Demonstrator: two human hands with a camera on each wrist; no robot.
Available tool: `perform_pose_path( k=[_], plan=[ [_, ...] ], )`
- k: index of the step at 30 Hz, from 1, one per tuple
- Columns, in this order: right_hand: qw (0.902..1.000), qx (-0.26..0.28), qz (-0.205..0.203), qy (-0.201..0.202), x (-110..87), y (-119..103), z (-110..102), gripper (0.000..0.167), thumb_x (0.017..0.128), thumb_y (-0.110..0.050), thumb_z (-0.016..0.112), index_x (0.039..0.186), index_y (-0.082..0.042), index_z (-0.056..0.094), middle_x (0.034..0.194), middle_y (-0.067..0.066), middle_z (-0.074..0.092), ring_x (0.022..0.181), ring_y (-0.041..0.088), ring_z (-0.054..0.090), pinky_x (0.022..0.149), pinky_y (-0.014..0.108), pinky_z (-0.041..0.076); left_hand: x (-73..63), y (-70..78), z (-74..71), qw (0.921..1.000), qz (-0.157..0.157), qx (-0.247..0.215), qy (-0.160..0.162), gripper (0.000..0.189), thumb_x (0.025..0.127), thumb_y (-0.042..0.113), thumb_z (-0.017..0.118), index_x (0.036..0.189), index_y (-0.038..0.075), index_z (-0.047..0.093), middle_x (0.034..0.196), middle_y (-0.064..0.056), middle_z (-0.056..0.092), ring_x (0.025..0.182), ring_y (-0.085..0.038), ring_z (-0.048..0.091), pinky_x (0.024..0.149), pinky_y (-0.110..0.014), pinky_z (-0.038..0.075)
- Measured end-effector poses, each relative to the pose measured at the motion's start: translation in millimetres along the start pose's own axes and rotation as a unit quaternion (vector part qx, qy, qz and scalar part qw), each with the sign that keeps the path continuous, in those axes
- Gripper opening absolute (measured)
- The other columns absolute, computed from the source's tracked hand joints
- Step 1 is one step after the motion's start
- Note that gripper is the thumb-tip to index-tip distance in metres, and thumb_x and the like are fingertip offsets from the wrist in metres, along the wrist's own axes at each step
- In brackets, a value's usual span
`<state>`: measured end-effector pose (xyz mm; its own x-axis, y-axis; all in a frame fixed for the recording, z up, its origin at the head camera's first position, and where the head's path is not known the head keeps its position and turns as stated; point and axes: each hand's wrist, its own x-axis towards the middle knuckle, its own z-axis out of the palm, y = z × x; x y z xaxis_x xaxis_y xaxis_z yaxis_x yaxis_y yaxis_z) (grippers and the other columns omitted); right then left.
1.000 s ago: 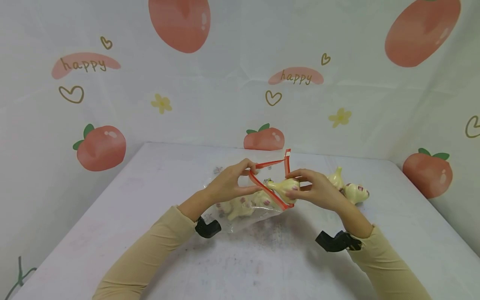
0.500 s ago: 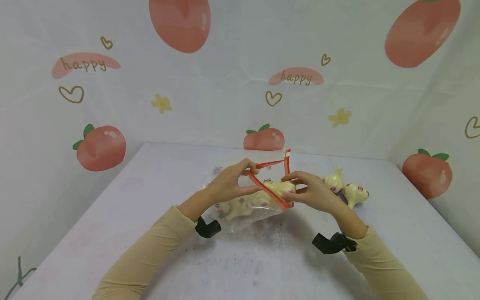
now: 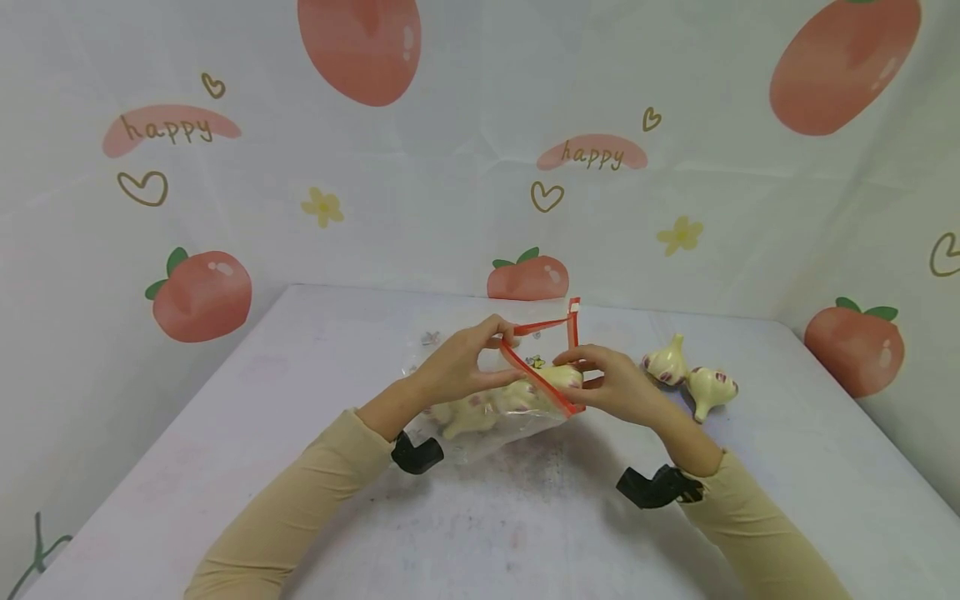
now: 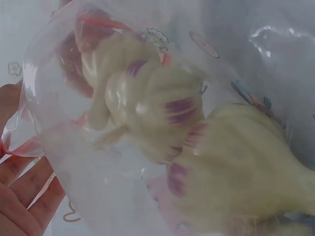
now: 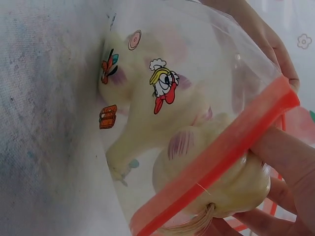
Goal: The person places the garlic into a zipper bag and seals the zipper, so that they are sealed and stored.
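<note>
1. Head view: the left hand [image 3: 457, 364] grips the rim of a clear plastic bag with a red-edged mouth [image 3: 538, 381], lying on the white counter [image 3: 480, 533]. The right hand [image 3: 618, 387] holds a cream, purple-streaked garlic bulb [image 3: 564, 377] partway inside. Two loose garlic bulbs [image 3: 666, 364] sit together beyond that hand.
2. Left wrist view: bagged bulbs [image 4: 226, 167] crowd together behind hazy plastic; they could block the incoming one.
3. Right wrist view: the right thumb and fingers clasp the bulb, its stringy root end facing outward. Should the left grip slacken, the rim might sag and snag it.
</note>
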<state>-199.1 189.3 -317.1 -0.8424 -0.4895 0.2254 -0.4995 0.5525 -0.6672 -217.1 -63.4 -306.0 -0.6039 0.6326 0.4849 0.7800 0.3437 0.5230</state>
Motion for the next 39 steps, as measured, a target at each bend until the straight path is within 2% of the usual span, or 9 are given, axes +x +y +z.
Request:
perform_pose_path(
  k=[7, 16, 22, 29, 35, 39],
  plan=[
    [0.9999, -0.012, -0.010, -0.006, 4.0, -3, 3, 0.030, 0.082, 0.000, 0.066, 0.111, 0.001, 0.060, 0.111, 0.019, 0.062, 0.103, 0.036, 0.060, 0.082, 0.044, 0.056, 2.0, 1.5, -0.6, 1.0000, -0.002, -0.003, 0.002, 0.038, 0.080, 0.014, 0.073, 0.102, 0.006, 0.043, 0.099, -0.010, 0.058, 0.105, -0.028, 0.066, 0.097, -0.039, 0.050],
    [0.9993, -0.038, -0.006, 0.001, 4.6, -4, 8, 0.031, 0.080, 0.001, 0.066, 0.111, 0.000, 0.063, 0.108, 0.016, 0.065, 0.095, 0.030, 0.064, 0.077, 0.037, 0.058, 6.1, 5.1, 1.9, 0.9999, 0.002, -0.011, -0.008, 0.037, 0.080, 0.014, 0.073, 0.102, 0.005, 0.044, 0.102, -0.010, 0.060, 0.106, -0.027, 0.066, 0.094, -0.033, 0.052],
    [0.9987, -0.050, -0.014, 0.004, 8.6, -5, 10, 0.032, 0.079, -0.004, 0.069, 0.112, -0.002, 0.064, 0.107, 0.015, 0.067, 0.092, 0.029, 0.066, 0.072, 0.031, 0.056, 5.9, 5.1, 1.7, 0.9999, 0.005, -0.010, -0.001, 0.037, 0.080, 0.013, 0.073, 0.101, 0.005, 0.044, 0.101, -0.010, 0.060, 0.105, -0.028, 0.066, 0.093, -0.034, 0.053],
    [0.9990, -0.036, -0.027, 0.003, 14.1, -6, 13, 0.037, 0.077, -0.011, 0.075, 0.111, -0.001, 0.065, 0.106, 0.016, 0.068, 0.092, 0.030, 0.065, 0.079, 0.044, 0.057, 5.6, 4.4, 0.5, 0.9999, 0.011, -0.008, 0.004, 0.038, 0.079, 0.013, 0.073, 0.101, 0.006, 0.044, 0.097, -0.008, 0.058, 0.103, -0.026, 0.067, 0.096, -0.035, 0.051],
    [0.9990, -0.036, -0.026, 0.000, 18.4, -7, 16, 0.040, 0.075, -0.014, 0.077, 0.110, 0.000, 0.065, 0.103, 0.016, 0.069, 0.090, 0.029, 0.064, 0.077, 0.040, 0.058, 5.2, 5.3, -0.3, 0.9999, 0.014, -0.005, 0.007, 0.038, 0.079, 0.013, 0.074, 0.102, 0.006, 0.044, 0.098, -0.007, 0.057, 0.103, -0.026, 0.067, 0.093, -0.034, 0.053],
    [0.9996, -0.011, -0.022, -0.014, 20.7, -7, 18, 0.041, 0.076, -0.015, 0.077, 0.111, 0.002, 0.064, 0.103, 0.017, 0.068, 0.093, 0.032, 0.065, 0.077, 0.038, 0.059, 5.4, 5.6, -0.2, 0.9998, 0.016, -0.004, 0.008, 0.038, 0.079, 0.014, 0.074, 0.102, 0.005, 0.045, 0.098, -0.007, 0.057, 0.102, -0.026, 0.067, 0.091, -0.032, 0.054]
  ],
)
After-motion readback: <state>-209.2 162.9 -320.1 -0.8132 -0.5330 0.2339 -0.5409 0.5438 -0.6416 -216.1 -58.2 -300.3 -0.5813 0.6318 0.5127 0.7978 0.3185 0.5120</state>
